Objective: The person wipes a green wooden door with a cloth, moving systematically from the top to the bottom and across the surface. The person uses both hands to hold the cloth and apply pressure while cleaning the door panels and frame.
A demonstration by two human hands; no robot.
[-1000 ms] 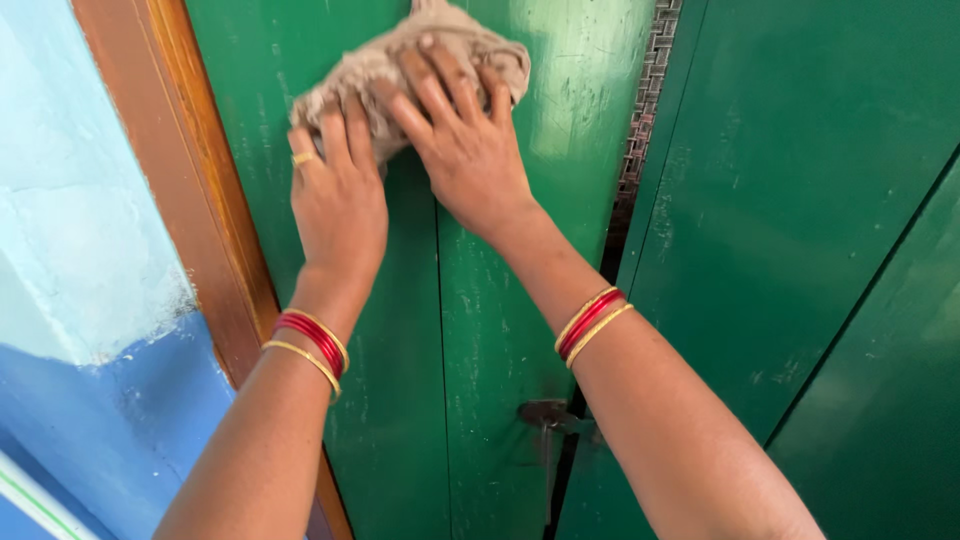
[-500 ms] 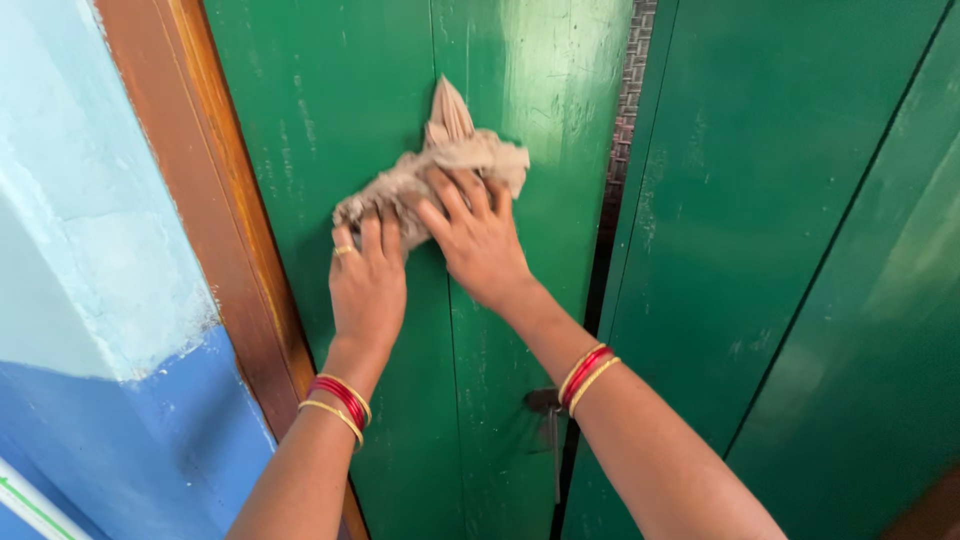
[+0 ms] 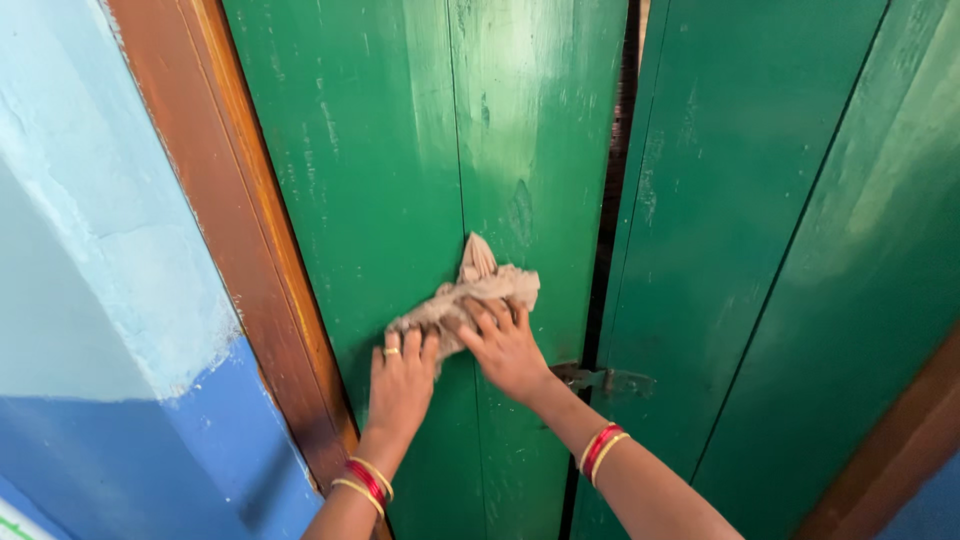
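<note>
A crumpled beige cloth [image 3: 472, 293] is pressed flat against the left leaf of a green wooden door [image 3: 400, 170]. My left hand [image 3: 402, 382], with a gold ring, lies on the cloth's lower left end. My right hand [image 3: 504, 346] presses on its right part, fingers spread over it. Both wrists carry red and gold bangles. A peak of the cloth sticks up above my fingers.
A brown wooden door frame [image 3: 230, 230] runs along the left, beside a light blue and darker blue wall [image 3: 100, 300]. The right green door leaf [image 3: 760, 220] stands slightly apart, with a dark gap and a metal latch [image 3: 605, 380] between the leaves.
Both hands and the cloth have slid down the door, from near the top of the view to the middle. The latch has come into fuller view.
</note>
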